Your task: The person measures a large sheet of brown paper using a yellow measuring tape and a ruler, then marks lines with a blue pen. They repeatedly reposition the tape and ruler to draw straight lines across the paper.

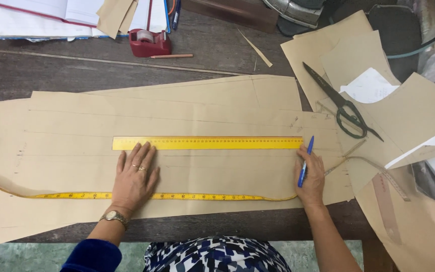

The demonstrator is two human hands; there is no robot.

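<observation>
A long yellow ruler [207,143] lies flat across a large brown paper pattern sheet [76,126] on a dark wooden table. My left hand [134,176] rests palm down with spread fingers, fingertips touching the ruler's lower edge near its left end. A watch is on that wrist. My right hand [310,176] holds a blue pen [305,162], its tip beside the ruler's right end. A yellow measuring tape [187,196] runs along the paper just below both hands.
Black scissors [342,103] lie on cut brown paper pieces [404,116] at the right. A red tape dispenser [149,42], a pencil [172,56] and open notebooks [41,17] sit at the back left. A clear curved ruler [383,176] lies at the right.
</observation>
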